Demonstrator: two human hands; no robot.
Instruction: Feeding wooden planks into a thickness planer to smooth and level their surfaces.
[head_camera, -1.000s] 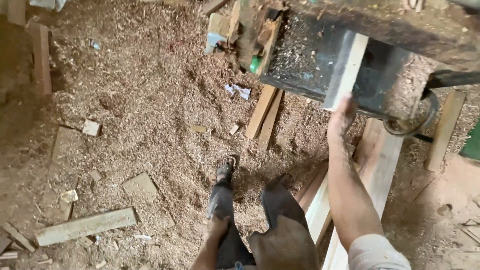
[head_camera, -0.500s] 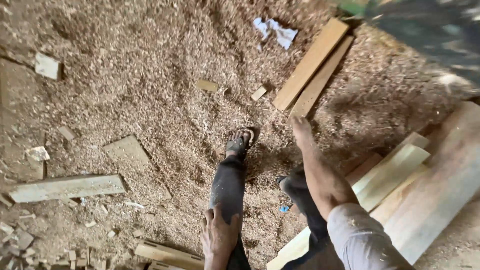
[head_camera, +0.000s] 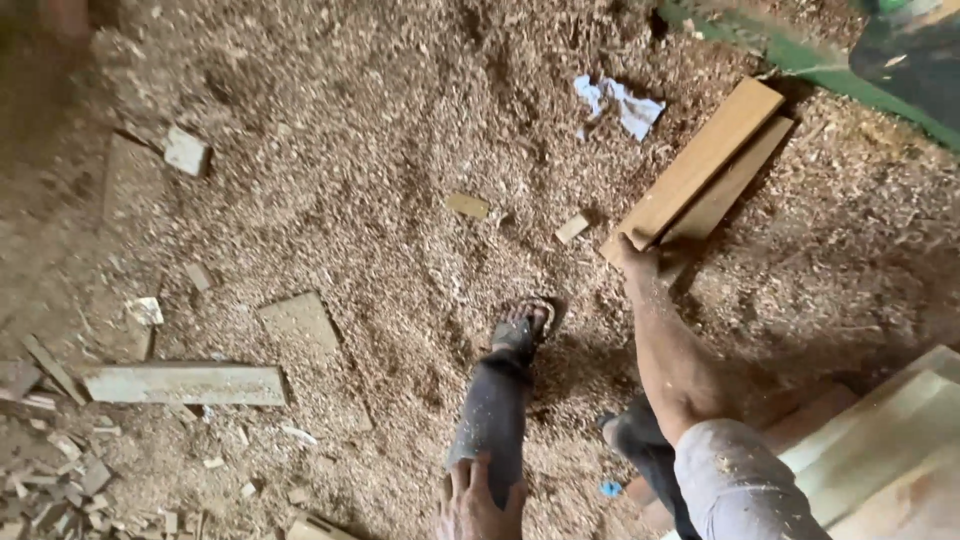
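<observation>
while the person leans forward over the floor of sawdust, the right hand is stretched out toward one o'clock and it meets the near end of the upper plank, which lies slanted on the sawdust with its far end pointing to the green machine base at about one o'clock. a second plank lies just under and beside the first one, touching it along the long edge. the fingers of this hand are hidden by the end of the board and the back of the hand, so i cannot tell if they are closed around the wood or only touching it. the left hand is at six o'clock, lying flat with fingers spread on the left knee, and it holds nothing. judging from this, the picking up is only at its beginning: both planks lie flat on the ground, no end is lifted, and the lifting and carrying is left to do. the left foot in a sandal stands in the middle of the view. at four o'clock a stack of pale boards is seen, well apart from the two planks. at eight o'clock lies a grey board, and a crumpled white paper lies at twelve o'clock near the planks.
</observation>
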